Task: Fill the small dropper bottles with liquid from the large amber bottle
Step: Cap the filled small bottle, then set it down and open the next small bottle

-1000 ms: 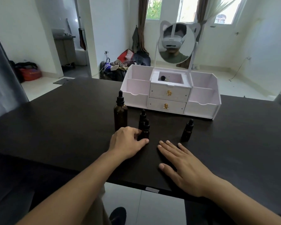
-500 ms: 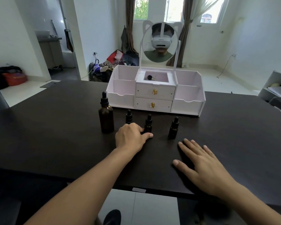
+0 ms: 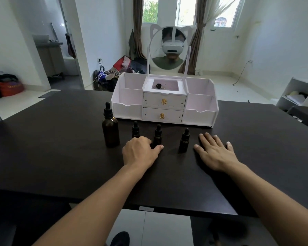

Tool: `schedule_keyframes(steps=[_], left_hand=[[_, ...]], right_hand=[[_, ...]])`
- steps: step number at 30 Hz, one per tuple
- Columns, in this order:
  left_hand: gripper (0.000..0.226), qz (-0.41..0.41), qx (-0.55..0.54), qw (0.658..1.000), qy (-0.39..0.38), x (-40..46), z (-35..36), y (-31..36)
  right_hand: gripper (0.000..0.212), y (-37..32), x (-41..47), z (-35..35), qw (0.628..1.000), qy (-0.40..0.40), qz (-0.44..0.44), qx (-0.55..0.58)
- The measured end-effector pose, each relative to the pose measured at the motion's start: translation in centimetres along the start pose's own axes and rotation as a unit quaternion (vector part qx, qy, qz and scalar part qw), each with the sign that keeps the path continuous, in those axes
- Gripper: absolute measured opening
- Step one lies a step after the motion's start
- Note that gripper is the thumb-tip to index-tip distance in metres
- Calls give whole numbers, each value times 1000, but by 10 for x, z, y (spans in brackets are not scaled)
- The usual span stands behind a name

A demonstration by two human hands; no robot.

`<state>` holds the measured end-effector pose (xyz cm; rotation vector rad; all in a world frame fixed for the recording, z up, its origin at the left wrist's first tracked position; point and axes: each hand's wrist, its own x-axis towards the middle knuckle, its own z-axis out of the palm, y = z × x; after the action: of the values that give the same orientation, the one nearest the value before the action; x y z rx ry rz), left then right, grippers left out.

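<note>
left hand [image 3: 140, 151] curled, pinching middle dropper bottle [image 3: 157, 136] right of large amber bottle [image 3: 110, 129]; right hand [image 3: 214, 151] spread flat on table [image 3: 60, 148].

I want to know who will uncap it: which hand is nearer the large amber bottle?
Left. The left hand lies just right of the large amber bottle, gripping the middle small bottle. The right hand rests flat beyond the rightmost small bottle.

A home: curtained windows [image 3: 183, 11], clothes heaped on the floor [image 3: 124, 68], a cat-eared vanity organiser [image 3: 164, 103] on the bench [image 3: 60, 139].
</note>
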<state>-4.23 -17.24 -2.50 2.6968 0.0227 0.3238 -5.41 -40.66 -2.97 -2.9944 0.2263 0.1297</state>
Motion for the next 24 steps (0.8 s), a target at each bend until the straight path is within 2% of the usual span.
schedule_keyframes(steps=[6, 11, 14, 18, 24], left_hand=[[34, -15, -45, 999, 23, -16, -3, 1], [28, 37, -128, 991, -10, -29, 3, 18], [42, 73, -187, 979, -31, -25, 9, 34], [63, 89, -196, 976, -30, -16, 16, 48], [60, 73, -157, 984, -37, -5, 20, 55]], right_hand=[[61, -5, 12, -4, 1000, 0, 29, 9], [62, -7, 16, -3, 999, 9, 38, 10], [61, -6, 16, -2, 999, 16, 40, 12], [61, -5, 17, -1, 999, 17, 38, 11], [62, -4, 17, 0, 999, 20, 31, 13]])
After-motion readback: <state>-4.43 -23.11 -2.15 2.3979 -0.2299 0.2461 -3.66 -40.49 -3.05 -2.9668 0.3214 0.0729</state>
